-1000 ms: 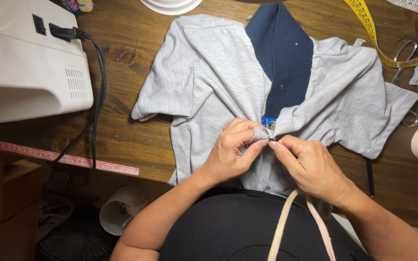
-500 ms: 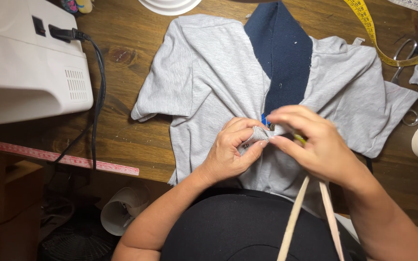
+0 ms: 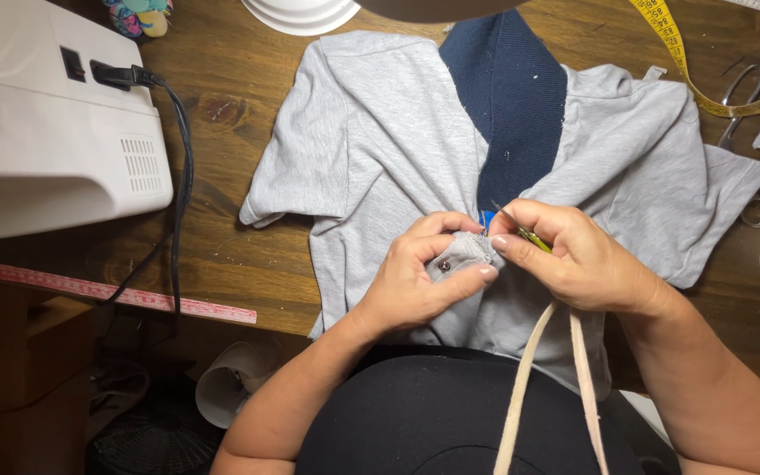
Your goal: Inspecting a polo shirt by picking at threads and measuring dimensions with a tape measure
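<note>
Near the worktop's (image 3: pixel 248 264) front edge, the left hand (image 3: pixel 424 277) pinched a bunched fold of the grey garment (image 3: pixel 380 132), while the right hand (image 3: pixel 573 255) gripped a thin yellow-green tool (image 3: pixel 521 229) touching that fold.

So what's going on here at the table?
A person is hand-working a grey garment spread on a wooden table. The left hand pinches a bunched fold of the fabric, while the right hand holds a thin green-handled tool against it. A white sewing machine sits at the left.
</note>
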